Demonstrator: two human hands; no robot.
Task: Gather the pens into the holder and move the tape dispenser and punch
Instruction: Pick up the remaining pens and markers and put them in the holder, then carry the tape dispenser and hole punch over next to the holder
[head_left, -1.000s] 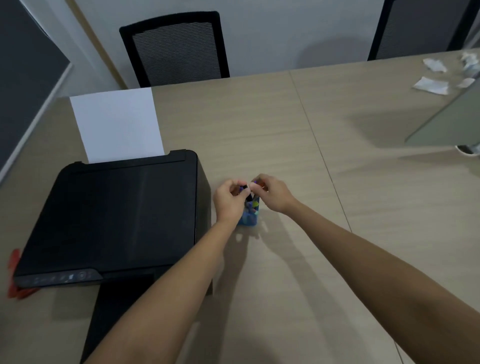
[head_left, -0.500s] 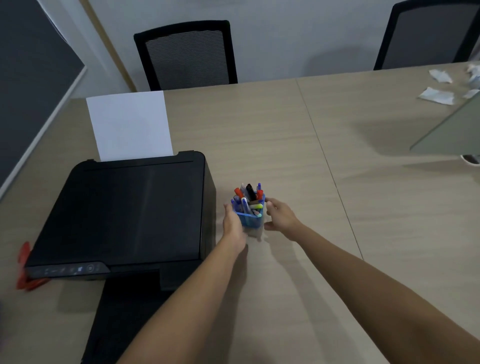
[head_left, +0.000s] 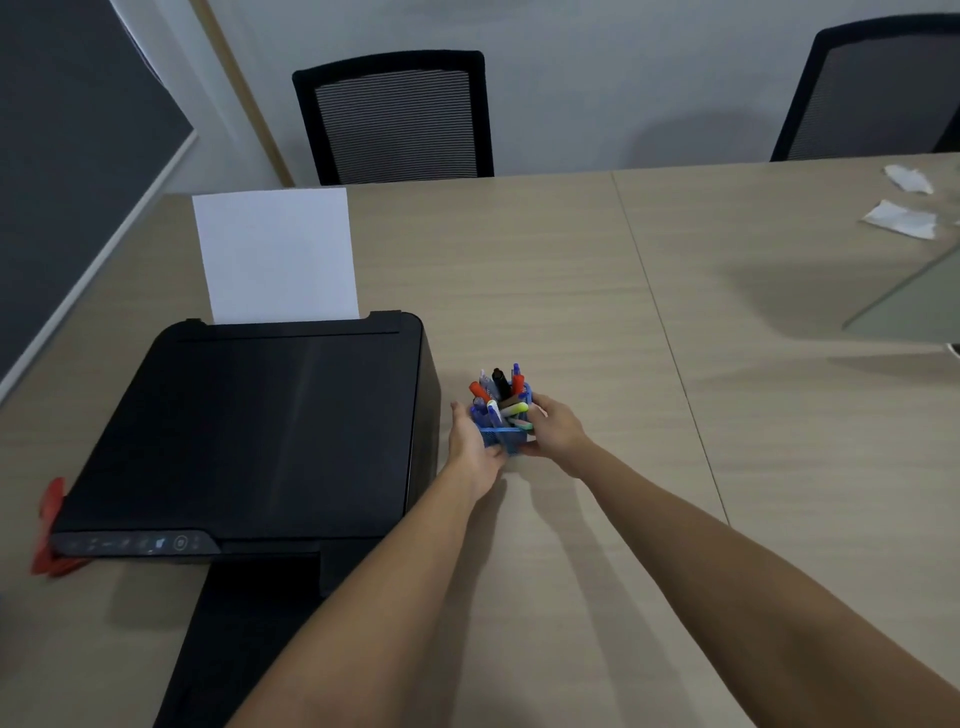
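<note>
A small blue mesh pen holder stands on the wooden table just right of the printer. Several pens and markers stick out of its top, red, black, blue and yellow-green among them. My left hand wraps the holder's left side and my right hand wraps its right side, so both grip it. A red object pokes out from behind the printer's left front corner; I cannot tell what it is. No tape dispenser shows.
A black printer with a white sheet in its feed fills the left. Two black mesh chairs stand behind the table. Crumpled white papers lie far right, near a grey screen's back.
My hands dropped from the pen tops down to the holder's sides and closed around it. The view shifted slightly, and the pens now stand uncovered.
</note>
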